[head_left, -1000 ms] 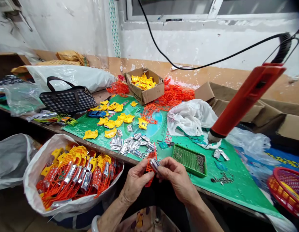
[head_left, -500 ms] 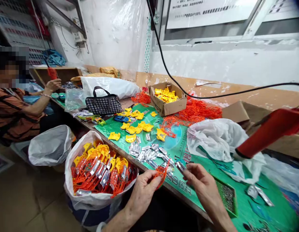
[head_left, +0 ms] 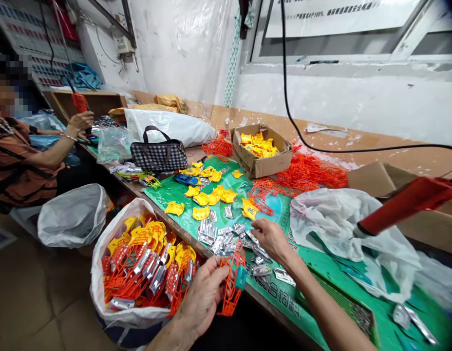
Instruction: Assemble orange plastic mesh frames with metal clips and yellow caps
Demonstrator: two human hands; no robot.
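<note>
My left hand (head_left: 206, 297) grips an orange plastic frame (head_left: 231, 292) that has a teal piece (head_left: 240, 277) on its side, held in front of the table edge. My right hand (head_left: 272, 238) is stretched over the table with its fingertips close beside a yellow plastic part (head_left: 249, 208); whether they touch it I cannot tell. Its fingers look slightly apart and nothing shows in them. Beneath and left of that hand lies a loose pile of silver parts (head_left: 226, 240). More yellow parts (head_left: 201, 213) are scattered farther back on the green mat (head_left: 178, 224).
A white-lined bag (head_left: 98, 282) of assembled orange, yellow and silver pieces stands at left. A cardboard box (head_left: 260, 168) holds yellow parts, with orange frames (head_left: 313, 168) behind. A red power screwdriver (head_left: 404, 207) hangs at right above a plastic bag (head_left: 331, 209). A co-worker (head_left: 32, 151) sits left.
My right hand has moved forward and left, and the silver part it held is gone from its fingers. My left hand has turned the orange frame upright, showing the teal piece.
</note>
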